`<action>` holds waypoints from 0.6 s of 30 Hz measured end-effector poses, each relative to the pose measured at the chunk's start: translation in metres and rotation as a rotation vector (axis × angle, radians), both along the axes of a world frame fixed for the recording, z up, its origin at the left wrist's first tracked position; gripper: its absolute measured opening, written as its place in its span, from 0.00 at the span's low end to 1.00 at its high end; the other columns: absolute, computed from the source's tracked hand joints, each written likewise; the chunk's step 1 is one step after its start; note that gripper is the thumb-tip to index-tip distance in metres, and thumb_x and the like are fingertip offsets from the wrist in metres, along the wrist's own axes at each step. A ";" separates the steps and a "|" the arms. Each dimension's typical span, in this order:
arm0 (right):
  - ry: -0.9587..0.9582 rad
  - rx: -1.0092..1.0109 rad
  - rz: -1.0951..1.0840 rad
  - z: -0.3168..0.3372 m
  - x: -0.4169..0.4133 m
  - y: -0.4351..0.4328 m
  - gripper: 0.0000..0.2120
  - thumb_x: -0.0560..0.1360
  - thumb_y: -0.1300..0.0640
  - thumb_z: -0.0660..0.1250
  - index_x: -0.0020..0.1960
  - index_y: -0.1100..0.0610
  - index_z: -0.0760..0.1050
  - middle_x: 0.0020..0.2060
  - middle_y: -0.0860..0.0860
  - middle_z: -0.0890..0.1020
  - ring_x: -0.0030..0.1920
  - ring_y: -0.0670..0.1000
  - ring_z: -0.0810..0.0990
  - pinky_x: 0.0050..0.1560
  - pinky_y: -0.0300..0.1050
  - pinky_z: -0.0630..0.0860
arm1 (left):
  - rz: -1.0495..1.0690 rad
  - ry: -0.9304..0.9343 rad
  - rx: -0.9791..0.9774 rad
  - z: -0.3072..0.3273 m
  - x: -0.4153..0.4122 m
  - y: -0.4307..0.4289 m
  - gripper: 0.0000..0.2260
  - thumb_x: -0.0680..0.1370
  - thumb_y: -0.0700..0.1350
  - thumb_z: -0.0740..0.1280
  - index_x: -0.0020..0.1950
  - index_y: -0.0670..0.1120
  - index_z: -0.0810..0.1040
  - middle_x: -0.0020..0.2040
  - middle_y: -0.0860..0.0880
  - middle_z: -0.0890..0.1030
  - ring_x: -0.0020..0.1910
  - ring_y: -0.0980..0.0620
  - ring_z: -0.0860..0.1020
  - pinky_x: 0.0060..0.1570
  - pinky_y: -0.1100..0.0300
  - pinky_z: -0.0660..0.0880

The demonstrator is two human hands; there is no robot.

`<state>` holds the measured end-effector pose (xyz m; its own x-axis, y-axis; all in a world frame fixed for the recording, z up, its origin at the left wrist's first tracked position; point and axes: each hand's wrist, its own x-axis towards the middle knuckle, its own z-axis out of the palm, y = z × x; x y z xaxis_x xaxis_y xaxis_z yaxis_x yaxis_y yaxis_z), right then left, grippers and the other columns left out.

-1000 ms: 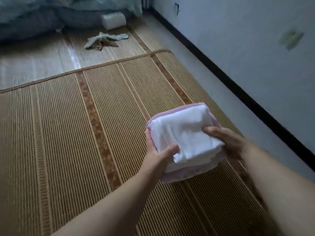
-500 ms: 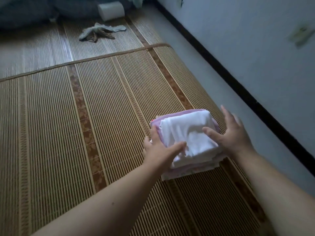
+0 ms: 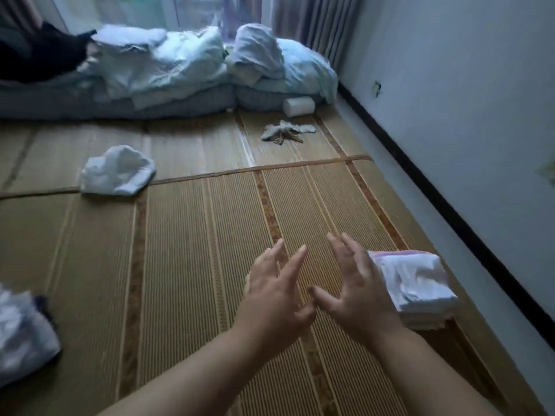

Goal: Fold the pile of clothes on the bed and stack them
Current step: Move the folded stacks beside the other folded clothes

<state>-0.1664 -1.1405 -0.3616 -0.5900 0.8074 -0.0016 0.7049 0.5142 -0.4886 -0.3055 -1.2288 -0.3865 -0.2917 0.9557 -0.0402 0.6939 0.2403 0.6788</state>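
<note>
Hands free; the next garment lies ahead and to the left.
A crumpled white garment (image 3: 117, 171) lies crosswise, well apart from the nearer left hand (image 3: 276, 289), with open mat (image 3: 186, 250) between. Both it and the right hand (image 3: 357, 292) have fingers spread wide, holding nothing. The folded stack (image 3: 420, 283) sits just right.

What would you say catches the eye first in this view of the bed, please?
The two open hands, left hand and right hand, hover empty over the woven mat in the near centre. Just right of them sits a folded stack near the wall, and a crumpled white garment lies farther off to the left.
</note>
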 end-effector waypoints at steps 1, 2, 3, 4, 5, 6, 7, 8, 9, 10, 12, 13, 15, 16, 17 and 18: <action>-0.004 0.017 0.030 0.011 -0.031 -0.022 0.43 0.69 0.43 0.71 0.75 0.38 0.47 0.75 0.52 0.57 0.74 0.55 0.59 0.72 0.61 0.58 | 0.030 0.011 0.015 0.006 -0.026 -0.027 0.37 0.73 0.64 0.62 0.73 0.69 0.42 0.76 0.62 0.41 0.75 0.57 0.40 0.73 0.47 0.49; -0.034 0.041 0.068 0.021 -0.057 -0.042 0.43 0.69 0.43 0.70 0.76 0.39 0.48 0.75 0.53 0.58 0.73 0.55 0.60 0.71 0.62 0.59 | 0.053 0.016 0.022 0.012 -0.048 -0.050 0.36 0.73 0.64 0.61 0.74 0.68 0.42 0.76 0.61 0.41 0.75 0.57 0.40 0.73 0.47 0.49; -0.082 0.071 0.112 0.028 -0.089 -0.068 0.42 0.70 0.41 0.69 0.76 0.40 0.48 0.76 0.52 0.57 0.73 0.55 0.60 0.70 0.62 0.60 | 0.075 0.024 0.025 0.017 -0.076 -0.080 0.36 0.73 0.64 0.61 0.74 0.67 0.43 0.76 0.60 0.41 0.75 0.56 0.40 0.73 0.47 0.48; -0.124 0.099 0.162 0.032 -0.116 -0.091 0.42 0.70 0.40 0.67 0.76 0.40 0.47 0.76 0.52 0.56 0.74 0.55 0.59 0.71 0.63 0.59 | 0.089 0.039 0.025 0.021 -0.101 -0.106 0.36 0.74 0.63 0.61 0.75 0.67 0.43 0.77 0.59 0.42 0.75 0.56 0.39 0.73 0.47 0.48; -0.159 0.112 0.202 0.034 -0.139 -0.111 0.42 0.71 0.40 0.66 0.77 0.41 0.47 0.76 0.52 0.55 0.74 0.55 0.58 0.72 0.63 0.58 | 0.092 0.067 0.017 0.023 -0.123 -0.129 0.36 0.74 0.62 0.62 0.75 0.66 0.44 0.77 0.58 0.42 0.76 0.55 0.39 0.73 0.46 0.47; -0.175 0.113 0.250 0.034 -0.169 -0.136 0.41 0.71 0.40 0.66 0.77 0.41 0.47 0.77 0.52 0.54 0.75 0.55 0.57 0.72 0.63 0.57 | 0.111 0.100 0.007 0.025 -0.151 -0.160 0.36 0.74 0.62 0.62 0.75 0.65 0.44 0.77 0.57 0.42 0.76 0.55 0.40 0.73 0.45 0.47; -0.187 0.113 0.295 0.033 -0.196 -0.158 0.41 0.71 0.40 0.66 0.77 0.41 0.47 0.77 0.51 0.54 0.75 0.55 0.57 0.73 0.63 0.56 | 0.134 0.130 -0.002 0.026 -0.175 -0.186 0.36 0.74 0.62 0.61 0.75 0.65 0.44 0.77 0.57 0.42 0.76 0.54 0.40 0.73 0.44 0.47; -0.195 0.112 0.339 0.031 -0.226 -0.183 0.41 0.71 0.40 0.66 0.77 0.41 0.47 0.77 0.51 0.54 0.75 0.55 0.57 0.73 0.62 0.56 | 0.160 0.166 -0.018 0.027 -0.201 -0.216 0.35 0.74 0.62 0.61 0.75 0.64 0.44 0.77 0.56 0.42 0.76 0.54 0.40 0.73 0.44 0.47; -0.202 0.108 0.377 0.029 -0.251 -0.205 0.41 0.71 0.39 0.65 0.77 0.41 0.47 0.77 0.51 0.53 0.75 0.54 0.56 0.73 0.61 0.55 | 0.181 0.195 -0.039 0.027 -0.223 -0.242 0.35 0.74 0.62 0.61 0.75 0.64 0.44 0.77 0.56 0.42 0.76 0.54 0.39 0.73 0.43 0.47; -0.206 0.099 0.412 0.027 -0.271 -0.224 0.41 0.71 0.39 0.65 0.77 0.40 0.46 0.77 0.50 0.53 0.76 0.54 0.56 0.73 0.61 0.54 | 0.195 0.216 -0.068 0.026 -0.240 -0.264 0.35 0.75 0.62 0.60 0.75 0.64 0.43 0.77 0.56 0.42 0.75 0.54 0.39 0.74 0.43 0.47; -0.211 0.065 0.500 0.020 -0.317 -0.264 0.40 0.71 0.37 0.62 0.76 0.39 0.45 0.78 0.50 0.51 0.76 0.52 0.53 0.73 0.60 0.50 | 0.250 0.235 -0.137 0.022 -0.275 -0.314 0.35 0.74 0.62 0.60 0.75 0.64 0.42 0.76 0.58 0.41 0.75 0.55 0.37 0.73 0.44 0.43; -0.219 0.045 0.539 0.016 -0.338 -0.281 0.39 0.71 0.36 0.60 0.76 0.39 0.45 0.78 0.49 0.50 0.77 0.51 0.52 0.73 0.59 0.49 | 0.279 0.235 -0.172 0.018 -0.290 -0.336 0.36 0.74 0.62 0.60 0.75 0.64 0.41 0.76 0.58 0.40 0.74 0.56 0.37 0.72 0.45 0.42; -0.228 0.006 0.606 0.008 -0.371 -0.306 0.38 0.71 0.33 0.55 0.76 0.39 0.45 0.78 0.49 0.49 0.77 0.51 0.51 0.74 0.60 0.49 | 0.334 0.232 -0.227 0.008 -0.312 -0.368 0.36 0.74 0.62 0.59 0.75 0.63 0.42 0.76 0.58 0.40 0.73 0.57 0.36 0.71 0.47 0.39; -0.236 -0.004 0.640 0.001 -0.387 -0.316 0.37 0.71 0.33 0.54 0.76 0.39 0.45 0.78 0.50 0.49 0.77 0.52 0.51 0.74 0.60 0.49 | 0.366 0.231 -0.244 0.001 -0.323 -0.382 0.36 0.74 0.62 0.59 0.75 0.63 0.42 0.76 0.58 0.39 0.73 0.57 0.36 0.70 0.48 0.37; -0.241 -0.005 0.668 -0.007 -0.401 -0.323 0.37 0.72 0.33 0.54 0.76 0.39 0.45 0.78 0.50 0.49 0.76 0.52 0.51 0.74 0.61 0.49 | 0.395 0.229 -0.263 -0.007 -0.334 -0.392 0.36 0.74 0.62 0.59 0.75 0.64 0.42 0.76 0.58 0.39 0.73 0.57 0.36 0.68 0.49 0.36; -0.250 0.002 0.693 -0.018 -0.415 -0.329 0.36 0.72 0.34 0.55 0.76 0.39 0.45 0.78 0.50 0.50 0.76 0.52 0.51 0.74 0.62 0.49 | 0.424 0.224 -0.275 -0.016 -0.346 -0.400 0.36 0.74 0.62 0.60 0.75 0.64 0.43 0.76 0.58 0.39 0.73 0.56 0.36 0.68 0.48 0.35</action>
